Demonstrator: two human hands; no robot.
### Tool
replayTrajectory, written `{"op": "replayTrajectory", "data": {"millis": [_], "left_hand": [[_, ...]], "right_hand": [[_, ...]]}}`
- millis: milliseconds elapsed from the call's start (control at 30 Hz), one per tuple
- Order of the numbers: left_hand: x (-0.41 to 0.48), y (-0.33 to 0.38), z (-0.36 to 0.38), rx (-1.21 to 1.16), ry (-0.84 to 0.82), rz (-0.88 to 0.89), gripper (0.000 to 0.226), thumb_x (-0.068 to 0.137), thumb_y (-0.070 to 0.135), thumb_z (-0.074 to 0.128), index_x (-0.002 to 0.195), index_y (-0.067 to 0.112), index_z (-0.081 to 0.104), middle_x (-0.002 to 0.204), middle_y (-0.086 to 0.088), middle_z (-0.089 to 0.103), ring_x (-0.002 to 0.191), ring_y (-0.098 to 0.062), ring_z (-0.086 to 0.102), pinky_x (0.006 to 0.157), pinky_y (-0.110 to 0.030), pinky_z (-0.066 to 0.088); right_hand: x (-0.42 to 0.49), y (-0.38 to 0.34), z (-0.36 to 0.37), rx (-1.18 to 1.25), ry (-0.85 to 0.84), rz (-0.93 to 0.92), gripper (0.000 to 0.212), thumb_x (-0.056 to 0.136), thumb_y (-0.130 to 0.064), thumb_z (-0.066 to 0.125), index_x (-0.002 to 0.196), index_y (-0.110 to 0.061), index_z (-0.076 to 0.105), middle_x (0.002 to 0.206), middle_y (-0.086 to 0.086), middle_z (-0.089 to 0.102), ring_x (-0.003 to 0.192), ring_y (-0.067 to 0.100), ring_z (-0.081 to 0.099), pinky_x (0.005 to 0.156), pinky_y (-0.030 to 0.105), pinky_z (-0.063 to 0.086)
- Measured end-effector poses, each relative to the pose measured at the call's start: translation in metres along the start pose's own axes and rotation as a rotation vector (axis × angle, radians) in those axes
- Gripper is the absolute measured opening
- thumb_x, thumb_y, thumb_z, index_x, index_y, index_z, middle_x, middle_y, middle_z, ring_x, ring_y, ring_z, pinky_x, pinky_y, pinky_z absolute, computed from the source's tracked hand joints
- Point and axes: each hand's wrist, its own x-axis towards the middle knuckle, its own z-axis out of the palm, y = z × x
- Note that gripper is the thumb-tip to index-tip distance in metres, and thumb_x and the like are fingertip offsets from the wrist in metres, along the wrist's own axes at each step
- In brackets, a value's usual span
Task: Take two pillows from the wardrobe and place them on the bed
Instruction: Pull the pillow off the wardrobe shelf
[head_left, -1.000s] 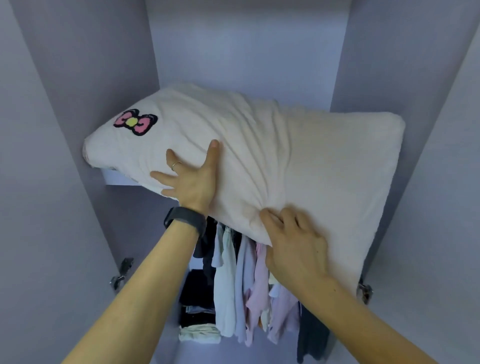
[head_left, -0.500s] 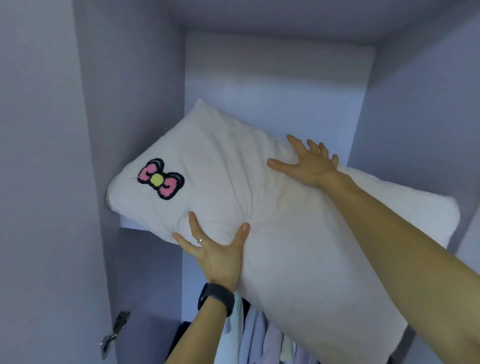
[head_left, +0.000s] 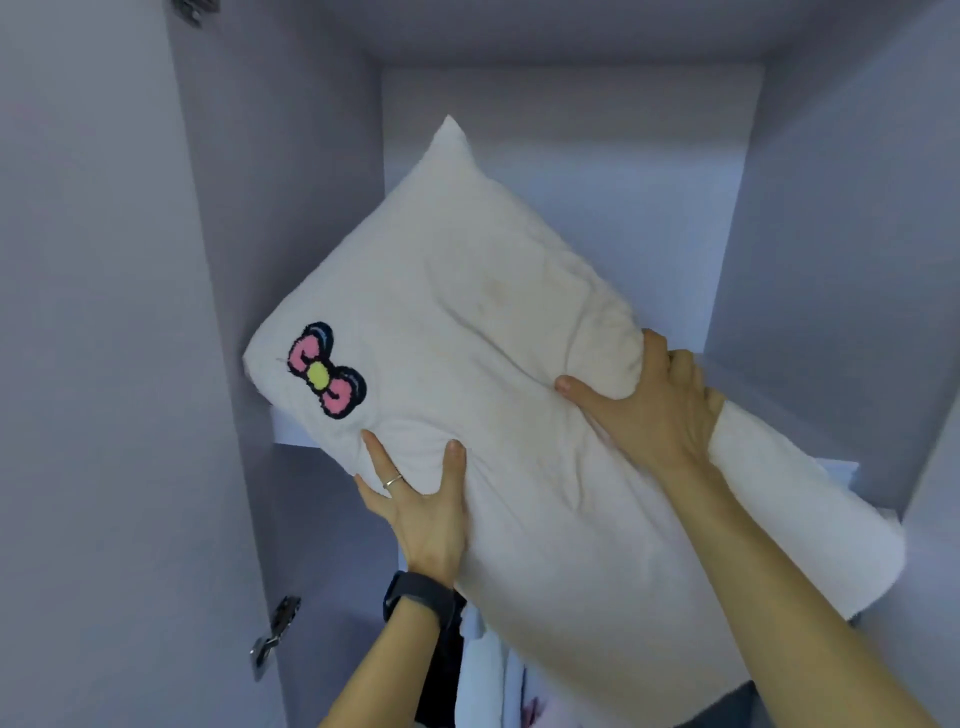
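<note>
Head view: the left hand (head_left: 423, 514) pressed flat against the underside edge of the white pillow (head_left: 493, 364), fingers spread, thumb up on the fabric — a ring on one finger and a dark watch (head_left: 422, 597) at the wrist. The right hand (head_left: 652, 402) had its grip closed on a bunched fold of the pillow's upper side. The pillow sat tilted, half on the wardrobe's upper shelf (head_left: 291, 431), its far corner pointing up, a pink bow patch (head_left: 324, 370) near its left end. Hanging clothes (head_left: 483, 680) showed below — a door hinge (head_left: 272, 631) at lower left.
</note>
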Motion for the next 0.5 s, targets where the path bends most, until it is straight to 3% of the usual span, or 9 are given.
{"op": "replayTrajectory", "data": {"millis": [133,267,367,500], "left_hand": [[-0.012,0.001,-0.027,0.116,0.019,0.157,0.099,0.080,0.042,0.078,0.150,0.059,0.010,0.162,0.010,-0.004,0.144,-0.004,0.015,0.114,-0.033,0.024],[-0.048,-0.005,-0.049,0.278,-0.049,0.258,0.111,0.069,0.047,0.087,0.147,0.064,0.009,0.163,0.009,-0.004,0.143,0.003,0.012,0.109,-0.023,0.018],[-0.077,-0.018,-0.068,0.440,-0.109,0.268,0.113,0.064,0.055,0.086,0.144,0.068,0.007,0.162,0.011,-0.001,0.151,-0.008,0.009,0.114,-0.029,0.021],[-0.119,-0.038,-0.108,0.612,-0.071,0.224,0.116,0.060,0.066,0.081,0.143,0.069,0.001,0.163,0.011,-0.009,0.153,-0.007,-0.003,0.117,-0.034,0.024]], "right_hand": [[-0.058,0.033,-0.003,0.177,0.045,0.088,0.108,0.048,-0.091,0.069,0.133,-0.033,0.035,0.129,0.000,0.040,0.128,0.023,0.036,0.107,0.043,0.027],[-0.128,0.071,0.025,0.714,-0.031,0.228,0.102,0.052,-0.052,0.095,0.125,-0.033,0.026,0.130,-0.005,0.042,0.122,0.015,0.046,0.103,0.031,0.040],[-0.187,0.099,0.054,0.801,-0.072,0.338,0.107,0.050,-0.056,0.092,0.130,-0.044,0.023,0.135,-0.010,0.044,0.118,0.009,0.052,0.105,0.038,0.046],[-0.247,0.121,0.080,0.741,-0.092,0.350,0.126,0.051,-0.065,0.087,0.153,-0.041,0.018,0.157,-0.013,0.032,0.143,0.011,0.037,0.118,0.045,0.033]]}}
